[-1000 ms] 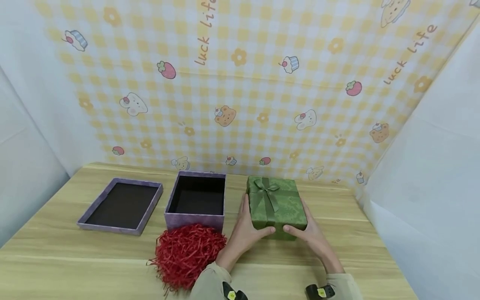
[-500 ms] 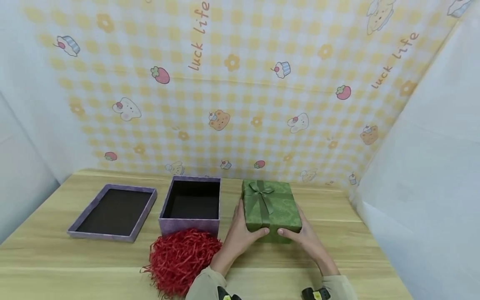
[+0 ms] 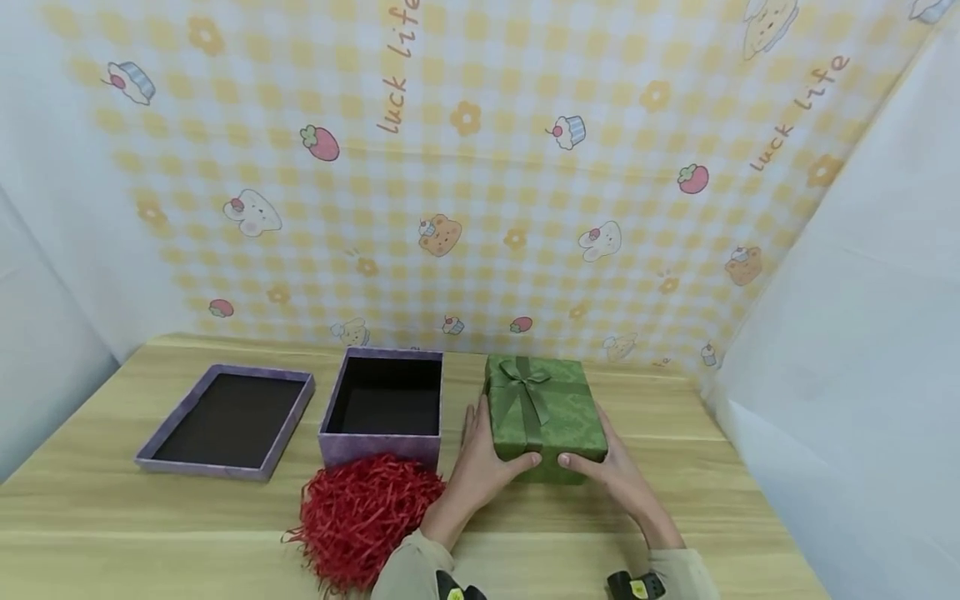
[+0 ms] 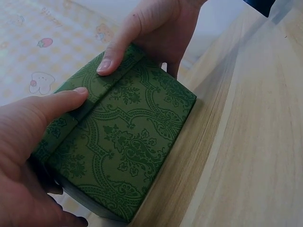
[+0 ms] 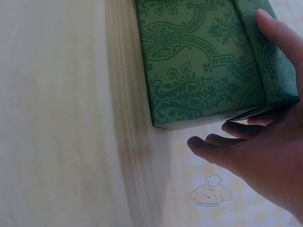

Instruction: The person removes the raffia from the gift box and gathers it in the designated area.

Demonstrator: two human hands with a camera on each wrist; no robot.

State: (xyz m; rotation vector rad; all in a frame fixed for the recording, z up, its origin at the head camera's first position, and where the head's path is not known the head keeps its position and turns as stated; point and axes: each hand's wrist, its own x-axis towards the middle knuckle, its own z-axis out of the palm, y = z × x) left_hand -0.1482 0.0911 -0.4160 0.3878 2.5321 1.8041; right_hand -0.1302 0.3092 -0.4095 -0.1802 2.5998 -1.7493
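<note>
A green patterned gift box [image 3: 566,417] with its lid on and a ribbon bow [image 3: 525,382] on top stands on the table. My left hand [image 3: 480,467] holds its left side, and my right hand [image 3: 618,471] holds the right side. Both thumbs press the front of the lid's rim, close to each other. In the left wrist view the lid's band [image 4: 97,97] overlaps the patterned box body [image 4: 137,137]. From the right wrist, the right hand's fingers [image 5: 213,149] spread along the side, some standing off the box wall.
Left of the green box stands a purple box [image 3: 380,450] with a dark inside and no lid on. Its purple lid [image 3: 202,472] lies upturned farther left. A heap of red shredded paper [image 3: 367,521] lies in front of the purple box. A yellow checked cloth [image 3: 480,192] hangs behind the table.
The head view has shifted slightly. Both hands keep their hold at the green gift box's sides, and the other things stay in place.
</note>
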